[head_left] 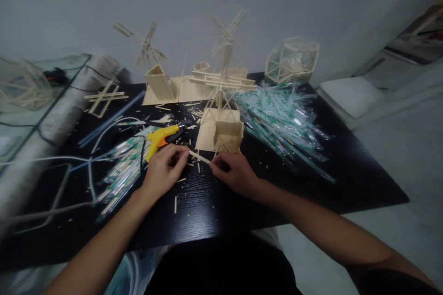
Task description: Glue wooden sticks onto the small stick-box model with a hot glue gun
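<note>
A short thin wooden stick [200, 156] spans the gap between my two hands over the black table. My left hand [165, 168] pinches its left end, while my right hand [232, 171] pinches the other. Just beyond my left fingers lies a yellow hot glue gun [159, 139]. Behind my right hand stands a wooden windmill model on a flat slatted base [207, 128], with a small open box [228, 131] at its front. Stick pieces lie in and in front of that box. Crossed wooden blades [223, 82] rise above the base.
Two more windmill models stand at the back, one with a tapered tower [160, 86]. Plastic-wrapped sticks are heaped at right [287, 115] and left [124, 170]. Loose blades [105, 97] lie at the back left. Wood scraps [175, 204] dot the black table [249, 207]. A white cable [90, 179] crosses the left.
</note>
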Tool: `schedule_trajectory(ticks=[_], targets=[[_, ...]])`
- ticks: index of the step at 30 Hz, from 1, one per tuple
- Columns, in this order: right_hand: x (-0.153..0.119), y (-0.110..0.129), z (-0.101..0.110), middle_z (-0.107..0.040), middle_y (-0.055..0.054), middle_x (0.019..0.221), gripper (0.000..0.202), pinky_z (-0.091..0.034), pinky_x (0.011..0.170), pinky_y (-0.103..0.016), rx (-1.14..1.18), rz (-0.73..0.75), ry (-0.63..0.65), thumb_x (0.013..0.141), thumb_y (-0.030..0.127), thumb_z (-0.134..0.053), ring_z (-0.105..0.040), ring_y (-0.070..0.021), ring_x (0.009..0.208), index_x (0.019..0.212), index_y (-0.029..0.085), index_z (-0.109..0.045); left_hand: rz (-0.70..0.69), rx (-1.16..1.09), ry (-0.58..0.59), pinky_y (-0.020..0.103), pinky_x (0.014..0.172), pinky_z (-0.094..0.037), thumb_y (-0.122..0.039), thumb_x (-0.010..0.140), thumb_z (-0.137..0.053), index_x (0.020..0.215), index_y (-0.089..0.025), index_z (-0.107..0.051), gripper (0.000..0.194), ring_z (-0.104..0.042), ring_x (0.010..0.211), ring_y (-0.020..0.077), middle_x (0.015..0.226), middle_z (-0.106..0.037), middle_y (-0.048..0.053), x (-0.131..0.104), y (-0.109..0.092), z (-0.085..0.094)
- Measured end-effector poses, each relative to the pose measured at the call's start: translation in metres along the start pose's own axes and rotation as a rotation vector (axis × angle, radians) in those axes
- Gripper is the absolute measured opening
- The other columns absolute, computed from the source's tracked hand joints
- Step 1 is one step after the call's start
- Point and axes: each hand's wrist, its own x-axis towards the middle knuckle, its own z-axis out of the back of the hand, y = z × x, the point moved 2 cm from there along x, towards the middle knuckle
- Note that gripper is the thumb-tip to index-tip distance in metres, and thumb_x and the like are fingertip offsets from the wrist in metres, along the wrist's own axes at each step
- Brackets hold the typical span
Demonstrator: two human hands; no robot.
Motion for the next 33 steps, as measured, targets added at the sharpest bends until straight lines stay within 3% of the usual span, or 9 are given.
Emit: schedule_trajectory(ticks=[10,25,33], targets=[[0.0002,0.0002,-0.001,-0.059,0.003,0.064,0.016,-0.038,0.058,-0.024,-0.029,-0.014,0.004,0.091,0.023,-0.065,-0.047,-0.0101,0.056,0.075,0.018,-0.064,-0.067,0.091,0.033,0.026,0.069,-0.048,-0.028,0.098,-0.055,0.09,-0.017,-0.067,0.018,-0.062,0.072,0.0152,0.081,-0.068,0.003,-0.0004,0.0017,-0.0047],[-0.0028,-0.0018,-0.0033,-0.061,0.001,0.071,0.016,-0.039,0.062,-0.023,-0.163,0.141,0.03,0.093,0.017,-0.063,-0.052,-0.0108,0.061,0.078,0.017,-0.062,-0.16,0.141,0.002,0.024,0.066,-0.047,-0.023,0.096,-0.059,0.087,-0.017,-0.064,0.012,-0.062,0.068,0.0133,0.076,-0.065,0.0,-0.0011,-0.0005,-0.0024],[-0.0041,0.0014,-0.0052,-0.06,0.003,0.065,0.018,-0.036,0.058,-0.023,-0.186,0.099,0.023,0.091,0.017,-0.066,-0.05,-0.0098,0.057,0.073,0.018,-0.061,-0.199,0.214,-0.014,0.025,0.065,-0.046,-0.022,0.094,-0.06,0.086,-0.017,-0.061,0.01,-0.061,0.067,0.0145,0.075,-0.063,0.0,-0.0036,0.0,-0.0078]])
